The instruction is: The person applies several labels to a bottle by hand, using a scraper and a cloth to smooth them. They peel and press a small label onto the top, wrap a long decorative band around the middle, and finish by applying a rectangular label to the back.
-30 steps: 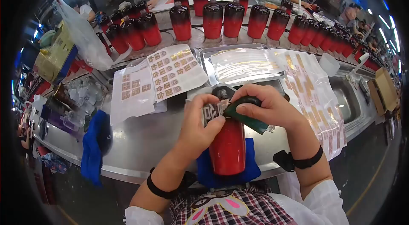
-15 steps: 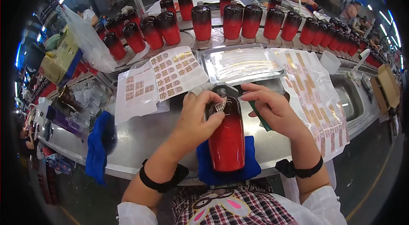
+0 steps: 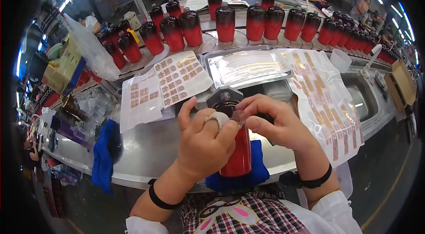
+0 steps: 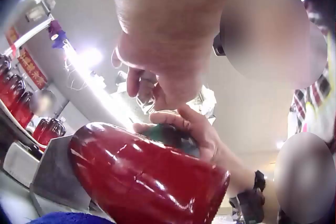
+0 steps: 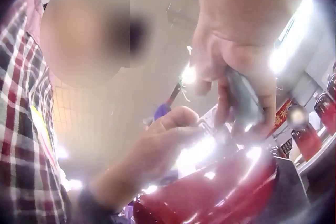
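Observation:
A glossy red bottle (image 3: 239, 154) with a black shoulder lies on a folded blue cloth (image 3: 260, 167), its neck pointing away from me. My left hand (image 3: 206, 145), with a whitish cover (image 3: 217, 119) on one finger, is at the shoulder and pinches a small piece of clear film (image 3: 238, 118). Close beside it, the fingertips of my right hand (image 3: 279, 121) meet at the same film. In the right wrist view a dark green flat piece (image 5: 244, 100) sits gripped in my right hand. The hands hide most of the bottle's shoulder.
Sheets of gold labels (image 3: 183, 74) lie at the left, and more label strips (image 3: 325, 110) at the right. Between them stands a metal tray (image 3: 248, 68). A row of red-black bottles (image 3: 226, 23) lines the back, a blue cloth (image 3: 104, 158) hangs left, a sink (image 3: 361, 96) is right.
My right hand moved off the bottle with the green piece, then came back to the film. My left hand turned and lifted from the lettered label. The back-row bottles shifted right.

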### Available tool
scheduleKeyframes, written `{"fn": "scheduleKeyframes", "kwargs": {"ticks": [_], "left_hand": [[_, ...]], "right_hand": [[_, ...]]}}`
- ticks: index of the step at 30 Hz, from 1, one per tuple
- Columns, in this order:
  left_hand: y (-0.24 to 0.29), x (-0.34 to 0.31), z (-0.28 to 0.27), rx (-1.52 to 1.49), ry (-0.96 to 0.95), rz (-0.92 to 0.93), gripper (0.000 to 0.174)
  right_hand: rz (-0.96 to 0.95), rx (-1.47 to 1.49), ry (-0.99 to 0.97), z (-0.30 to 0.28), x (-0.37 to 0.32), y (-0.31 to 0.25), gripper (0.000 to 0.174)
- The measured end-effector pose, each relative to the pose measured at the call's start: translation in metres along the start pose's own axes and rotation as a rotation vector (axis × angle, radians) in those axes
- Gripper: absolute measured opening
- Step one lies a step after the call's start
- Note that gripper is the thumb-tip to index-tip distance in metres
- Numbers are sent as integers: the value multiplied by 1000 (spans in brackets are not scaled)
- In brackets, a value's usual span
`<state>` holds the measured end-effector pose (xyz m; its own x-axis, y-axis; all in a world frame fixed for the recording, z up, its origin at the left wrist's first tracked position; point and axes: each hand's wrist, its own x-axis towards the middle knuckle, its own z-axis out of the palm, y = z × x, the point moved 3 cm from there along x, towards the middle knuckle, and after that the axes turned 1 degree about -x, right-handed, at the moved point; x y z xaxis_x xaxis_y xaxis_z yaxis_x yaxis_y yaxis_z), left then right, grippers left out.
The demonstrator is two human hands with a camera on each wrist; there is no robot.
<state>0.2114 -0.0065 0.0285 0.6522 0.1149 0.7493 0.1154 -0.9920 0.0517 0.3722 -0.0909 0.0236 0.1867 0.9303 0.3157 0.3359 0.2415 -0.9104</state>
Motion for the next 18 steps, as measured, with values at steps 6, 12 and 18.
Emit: {"fn": "scheduleKeyframes", "kwargs": {"ticks": [6, 12, 18], "left_hand": [[10, -14, 6, 88, 18, 0, 12], [10, -26, -8, -233, -169, -145, 14], [-9, 5, -6, -508, -21, -387, 12]], "right_hand": [[-107, -159, 72, -1, 1, 2, 12], [-105, -280, 125, -15, 2, -10, 9], [-205, -291, 86, -6, 5, -16, 9]]}}
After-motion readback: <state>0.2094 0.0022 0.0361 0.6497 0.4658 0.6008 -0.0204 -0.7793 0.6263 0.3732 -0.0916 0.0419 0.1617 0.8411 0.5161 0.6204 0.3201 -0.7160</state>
